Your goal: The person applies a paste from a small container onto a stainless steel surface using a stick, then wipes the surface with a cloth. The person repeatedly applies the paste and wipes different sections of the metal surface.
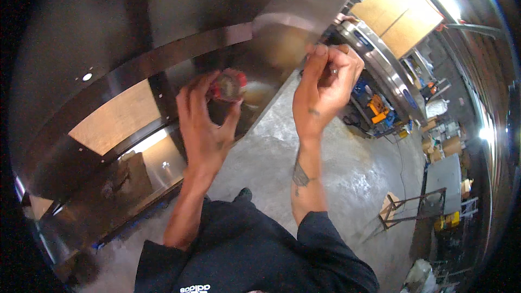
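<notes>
My left hand (202, 116) grips a round, roll-like thing with a red edge (228, 84), thumb and fingers around its sides. Its middle looks greyish and clear; blur hides its exact kind. In front of it is a large, dark, shiny metal structure (179, 2). My right hand (326, 84) is raised to the right, beside the structure's edge. Its thumb and index finger are pinched together and the other fingers curl in; anything between the fingertips is too small to make out.
A rectangular opening (116, 116) in the structure shows a tan board. A curved, polished metal unit (380, 59) stands at right, with yellow-orange tools (378, 109) below it. On the grey concrete floor (347, 152) stands a dark metal frame (415, 209). Boxes (451, 144) line the far right.
</notes>
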Motion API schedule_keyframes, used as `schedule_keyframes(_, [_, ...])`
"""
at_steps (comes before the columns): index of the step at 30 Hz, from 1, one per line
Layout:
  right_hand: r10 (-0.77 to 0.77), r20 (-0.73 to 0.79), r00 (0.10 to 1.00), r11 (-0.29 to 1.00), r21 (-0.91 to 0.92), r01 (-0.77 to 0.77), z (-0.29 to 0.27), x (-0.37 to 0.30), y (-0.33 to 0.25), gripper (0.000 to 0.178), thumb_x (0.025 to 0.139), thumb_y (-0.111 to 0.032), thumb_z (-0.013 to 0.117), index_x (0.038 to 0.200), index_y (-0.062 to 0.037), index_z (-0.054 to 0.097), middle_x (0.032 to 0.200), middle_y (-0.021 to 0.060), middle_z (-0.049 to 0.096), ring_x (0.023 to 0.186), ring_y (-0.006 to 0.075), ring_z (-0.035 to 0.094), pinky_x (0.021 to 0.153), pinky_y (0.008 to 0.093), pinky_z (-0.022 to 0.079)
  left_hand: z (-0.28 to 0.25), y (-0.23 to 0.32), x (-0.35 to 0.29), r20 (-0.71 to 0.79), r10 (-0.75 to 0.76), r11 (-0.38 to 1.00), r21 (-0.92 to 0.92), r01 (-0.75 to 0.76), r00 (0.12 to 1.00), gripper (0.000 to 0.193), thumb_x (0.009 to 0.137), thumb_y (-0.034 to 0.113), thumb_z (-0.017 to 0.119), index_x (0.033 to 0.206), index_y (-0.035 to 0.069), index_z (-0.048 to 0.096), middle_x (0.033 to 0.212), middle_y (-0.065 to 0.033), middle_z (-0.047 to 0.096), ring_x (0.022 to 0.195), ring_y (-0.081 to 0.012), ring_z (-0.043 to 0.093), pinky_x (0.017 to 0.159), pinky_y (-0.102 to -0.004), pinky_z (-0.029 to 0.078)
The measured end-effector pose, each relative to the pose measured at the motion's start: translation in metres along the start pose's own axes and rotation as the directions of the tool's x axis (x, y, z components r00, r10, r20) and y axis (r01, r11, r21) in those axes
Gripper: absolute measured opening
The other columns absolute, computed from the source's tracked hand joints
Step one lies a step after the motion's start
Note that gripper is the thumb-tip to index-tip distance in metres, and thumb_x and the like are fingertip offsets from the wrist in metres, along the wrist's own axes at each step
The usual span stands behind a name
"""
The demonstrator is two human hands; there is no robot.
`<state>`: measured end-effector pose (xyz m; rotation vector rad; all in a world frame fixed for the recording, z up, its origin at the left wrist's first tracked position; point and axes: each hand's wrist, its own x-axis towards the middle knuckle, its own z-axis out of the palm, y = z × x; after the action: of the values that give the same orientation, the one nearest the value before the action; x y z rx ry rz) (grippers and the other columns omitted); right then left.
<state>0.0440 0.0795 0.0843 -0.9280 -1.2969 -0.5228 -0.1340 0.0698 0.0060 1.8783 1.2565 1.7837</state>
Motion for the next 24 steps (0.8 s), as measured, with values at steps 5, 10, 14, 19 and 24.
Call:
schedule_keyframes(5, [-0.222, -0.232, 0.947, 0.964, -0.198, 0.178, 0.024, 0.053, 0.038, 0.015, 0.108, -0.01, 0.066, 0.104, 0.0001, 0.055, 0.112, 0.0107, 0.05, 0.098, 0.0173, 0.053, 0.074, 0.0283, 0.049, -0.007, 0.003, -0.002, 0.003, -0.026, 0.999, -0.027, 0.026, 1.0, 0.062, 0.087, 0.009, 0.087, 0.143, 0.006, 0.06, 0.136, -0.0169, 0.06, 0.126, -0.0345, 0.06, 0.105, -0.0436, 0.052])
schedule_keyframes(10, [-0.347, -0.334, 0.876, 0.917, -0.319, 0.241, 0.036, 0.083, 0.055, 0.012, 0.104, -0.004, 0.065, 0.102, 0.0009, 0.054, 0.11, 0.0141, 0.053, 0.101, 0.0213, 0.049, 0.073, 0.0338, 0.046, -0.01, -0.001, -0.011, 0.007, -0.034, 0.999, -0.011, 0.034, 0.999, 0.061, 0.088, 0.021, 0.089, 0.142, 0.008, 0.062, 0.136, -0.0156, 0.061, 0.124, -0.0329, 0.062, 0.108, -0.043, 0.051])
schedule_keyframes(14, [-0.354, -0.366, 0.861, 0.92, -0.3, 0.251, 0.045, 0.092, 0.057, 0.013, 0.104, -0.004, 0.065, 0.102, 0.0011, 0.054, 0.109, 0.0152, 0.053, 0.101, 0.0219, 0.05, 0.074, 0.0345, 0.047, -0.014, -0.002, -0.013, -0.001, -0.057, 0.998, -0.003, 0.057, 0.998, 0.062, 0.088, 0.02, 0.089, 0.142, 0.009, 0.062, 0.136, -0.0153, 0.062, 0.123, -0.0323, 0.062, 0.106, -0.0426, 0.051])
schedule_keyframes(19, [-0.371, -0.349, 0.86, 0.902, -0.357, 0.244, 0.046, 0.095, 0.065, 0.014, 0.105, -0.006, 0.066, 0.101, 0.0012, 0.054, 0.107, 0.0157, 0.053, 0.101, 0.0236, 0.053, 0.076, 0.0351, 0.049, -0.016, -0.005, -0.015, 0.008, -0.055, 0.998, -0.01, 0.055, 0.998, 0.061, 0.089, 0.019, 0.088, 0.143, 0.009, 0.062, 0.137, -0.0147, 0.061, 0.122, -0.0303, 0.062, 0.105, -0.0414, 0.052])
schedule_keyframes(24, [-0.426, -0.331, 0.842, 0.872, -0.397, 0.286, 0.047, 0.099, 0.07, 0.015, 0.105, -0.009, 0.065, 0.102, 0.0011, 0.055, 0.106, 0.0158, 0.054, 0.099, 0.0244, 0.054, 0.078, 0.0363, 0.05, -0.017, -0.003, -0.013, 0.022, -0.056, 0.998, -0.027, 0.057, 0.998, 0.061, 0.089, 0.009, 0.085, 0.144, 0.006, 0.059, 0.137, -0.0175, 0.06, 0.127, -0.0337, 0.059, 0.107, -0.0432, 0.051])
